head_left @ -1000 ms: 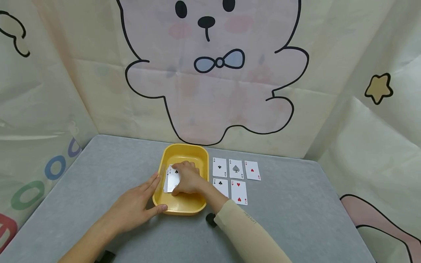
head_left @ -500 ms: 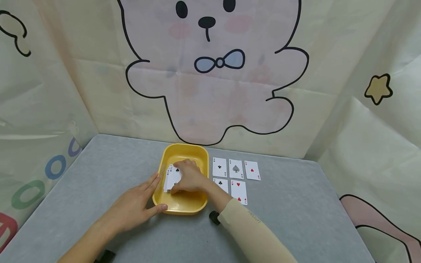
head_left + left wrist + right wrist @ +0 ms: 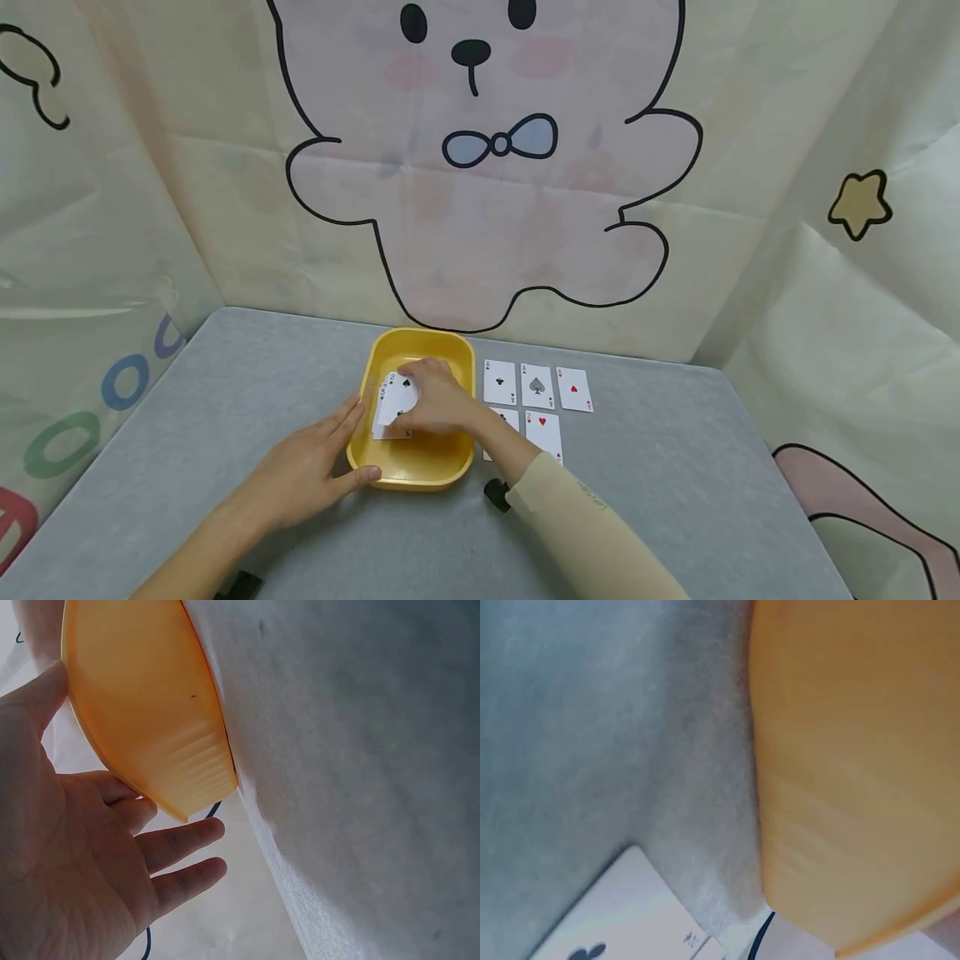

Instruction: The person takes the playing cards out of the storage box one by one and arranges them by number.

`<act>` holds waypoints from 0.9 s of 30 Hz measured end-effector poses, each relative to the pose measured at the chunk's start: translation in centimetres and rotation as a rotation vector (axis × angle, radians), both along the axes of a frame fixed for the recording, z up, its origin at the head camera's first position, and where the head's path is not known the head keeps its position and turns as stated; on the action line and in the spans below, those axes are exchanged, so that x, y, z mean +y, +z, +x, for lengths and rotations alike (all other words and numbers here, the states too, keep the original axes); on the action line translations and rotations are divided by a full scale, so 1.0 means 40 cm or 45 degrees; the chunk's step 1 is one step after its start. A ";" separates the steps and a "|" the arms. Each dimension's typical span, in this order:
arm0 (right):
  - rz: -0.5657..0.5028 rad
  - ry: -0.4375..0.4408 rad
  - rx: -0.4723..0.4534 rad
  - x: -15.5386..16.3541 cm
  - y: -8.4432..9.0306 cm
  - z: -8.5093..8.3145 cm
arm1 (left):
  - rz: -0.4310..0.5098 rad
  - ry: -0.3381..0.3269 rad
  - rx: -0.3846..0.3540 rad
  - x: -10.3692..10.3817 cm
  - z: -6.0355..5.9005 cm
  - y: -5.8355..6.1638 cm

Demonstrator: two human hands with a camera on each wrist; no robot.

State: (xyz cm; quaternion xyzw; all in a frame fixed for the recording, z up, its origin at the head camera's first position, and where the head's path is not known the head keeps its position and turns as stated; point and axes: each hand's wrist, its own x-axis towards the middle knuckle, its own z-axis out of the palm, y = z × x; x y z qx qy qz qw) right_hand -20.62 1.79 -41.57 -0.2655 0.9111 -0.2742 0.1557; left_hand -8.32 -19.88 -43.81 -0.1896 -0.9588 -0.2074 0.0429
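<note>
A yellow tray stands on the grey table. Inside it my right hand grips a small stack of playing cards, its top card a two of spades, lifted a little at the near end. My left hand rests against the tray's left wall with straight fingers and the thumb along the front rim; the left wrist view shows the palm beside the tray's outer wall. The right wrist view shows only the tray's side and a card corner.
Right of the tray lie face-up cards: ace of clubs, ace of spades, ace of hearts, and below them a two of hearts and a card half hidden by my right forearm. A curtain with a bear drawing hangs behind.
My right hand has raised the cards slightly and drawn them toward the tray's middle, showing more of the top card. The left hand has stayed in place.
</note>
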 end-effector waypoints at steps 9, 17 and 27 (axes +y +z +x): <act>-0.043 -0.008 0.022 0.029 0.022 0.010 | -0.008 0.008 -0.019 0.000 -0.001 0.002; -0.108 -0.019 0.045 0.069 0.035 0.014 | -0.013 0.023 -0.031 0.002 -0.003 0.001; -0.204 -0.031 0.048 0.137 0.051 0.031 | -0.009 0.034 -0.037 0.004 -0.002 0.001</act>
